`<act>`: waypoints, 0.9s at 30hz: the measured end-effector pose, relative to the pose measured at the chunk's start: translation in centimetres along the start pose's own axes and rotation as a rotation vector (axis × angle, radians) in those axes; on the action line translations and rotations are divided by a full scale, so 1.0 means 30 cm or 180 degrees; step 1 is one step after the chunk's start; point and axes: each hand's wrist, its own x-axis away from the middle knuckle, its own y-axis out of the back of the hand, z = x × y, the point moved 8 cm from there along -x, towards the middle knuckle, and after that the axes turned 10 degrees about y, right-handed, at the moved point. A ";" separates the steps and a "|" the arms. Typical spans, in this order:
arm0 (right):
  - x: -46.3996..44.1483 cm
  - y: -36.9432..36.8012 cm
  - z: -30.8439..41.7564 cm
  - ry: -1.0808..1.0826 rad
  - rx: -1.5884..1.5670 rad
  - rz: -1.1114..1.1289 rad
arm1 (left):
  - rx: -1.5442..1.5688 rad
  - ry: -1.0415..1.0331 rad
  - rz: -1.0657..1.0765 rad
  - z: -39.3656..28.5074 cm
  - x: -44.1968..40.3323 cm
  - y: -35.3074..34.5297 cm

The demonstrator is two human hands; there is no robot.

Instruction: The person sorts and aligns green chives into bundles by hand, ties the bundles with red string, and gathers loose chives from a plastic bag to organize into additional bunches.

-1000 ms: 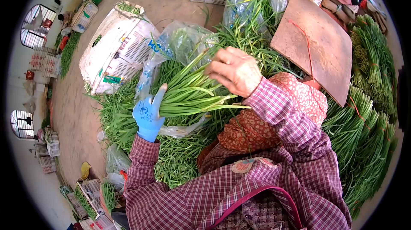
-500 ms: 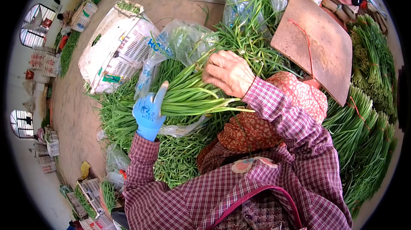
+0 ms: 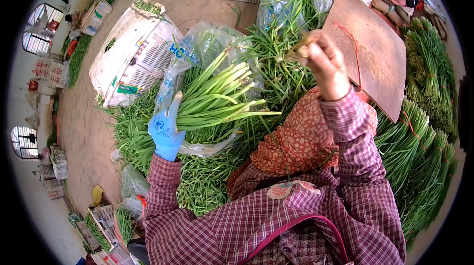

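Observation:
My left hand [image 3: 166, 132], in a blue glove, is closed round a bunch of garlic chives [image 3: 215, 99]. Its thumb lies along the near side of the stems. The pale cut ends fan out to the right, and the leaves go down to the left. Bare and raised to the right of the bunch, my right hand [image 3: 328, 65] pinches a small yellowish-brown tuft of withered leaves [image 3: 298, 50], partly blurred. Beneath it lies a heap of loose green leaves [image 3: 276, 75]. A clear plastic bag [image 3: 210, 43] with blue print lies behind the bunch.
A white plastic crate [image 3: 148, 53] leans at the left rear. A brown board [image 3: 363, 50] with a red string stands at the right. Tied bundles of chives [image 3: 414, 151] are stacked beyond my right arm. Loose leaves [image 3: 205, 186] cover the floor before me.
My right hand has left the stems of the bunch and moved up and right, now with a withered tuft in its fingers. My left hand and the bunch have shifted slightly left.

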 end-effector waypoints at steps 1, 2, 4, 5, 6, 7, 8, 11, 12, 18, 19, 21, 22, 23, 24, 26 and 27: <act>0.004 0.042 -0.002 -0.0085 0.0080 -0.0026 | -0.0077 0.0042 0.0044 0.014 0.005 -0.007; 0.003 0.044 -0.016 -0.0085 0.0079 -0.0022 | -0.0079 0.0045 0.0042 0.019 0.009 -0.012; 0.028 -0.057 -0.018 0.1037 0.3198 0.1475 | -0.0106 0.0095 0.0024 0.029 0.011 -0.018; 0.051 -0.092 -0.051 0.1325 0.3878 0.1643 | -0.0103 0.0075 0.0028 0.018 0.003 -0.015; 0.052 -0.144 -0.059 0.1308 0.3481 0.1765 | -0.0074 0.0020 -0.0017 -0.006 -0.010 -0.006; 0.057 -0.188 -0.040 0.1433 0.3523 0.1740 | -0.0050 -0.0021 -0.0060 -0.023 -0.014 -0.002; 0.058 -0.237 -0.012 0.1544 0.3556 0.1714 | -0.0048 -0.0021 -0.0046 -0.030 -0.010 -0.003; 0.053 -0.302 -0.035 0.1801 0.3719 0.1761 | -0.0088 -0.0021 0.0068 -0.037 -0.014 -0.011; 0.056 -0.300 -0.047 0.1805 0.3724 0.1752 | 0.0044 0.0074 0.0088 -0.029 -0.013 -0.012; 0.090 -0.304 -0.090 0.1477 0.3829 0.1689 | 0.0556 0.0194 -0.0212 -0.014 -0.007 0.000; 0.084 -0.302 -0.092 0.1478 0.3830 0.1688 | 0.0501 0.0202 -0.0198 -0.014 -0.005 -0.002; 0.075 -0.309 -0.048 0.1994 0.3727 0.1498 | 0.0452 0.0200 -0.0179 -0.015 -0.007 -0.006; 0.073 -0.311 -0.037 0.1991 0.3733 0.1493 | 0.0433 0.0118 -0.0219 -0.023 -0.008 -0.002; 0.064 -0.310 -0.015 0.1945 0.3716 0.1396 | 0.0412 0.0042 -0.0261 -0.030 -0.008 0.003; 0.055 -0.309 0.001 0.1899 0.3697 0.1303 | 0.0412 0.0043 -0.0262 -0.029 -0.011 0.005; 0.042 -0.311 0.005 0.1927 0.3686 0.1284 | 0.0271 -0.0090 -0.0247 -0.037 -0.016 0.006; 0.038 -0.311 -0.014 0.1796 0.3757 0.1439 | 0.0275 -0.0098 -0.0243 -0.039 -0.015 0.004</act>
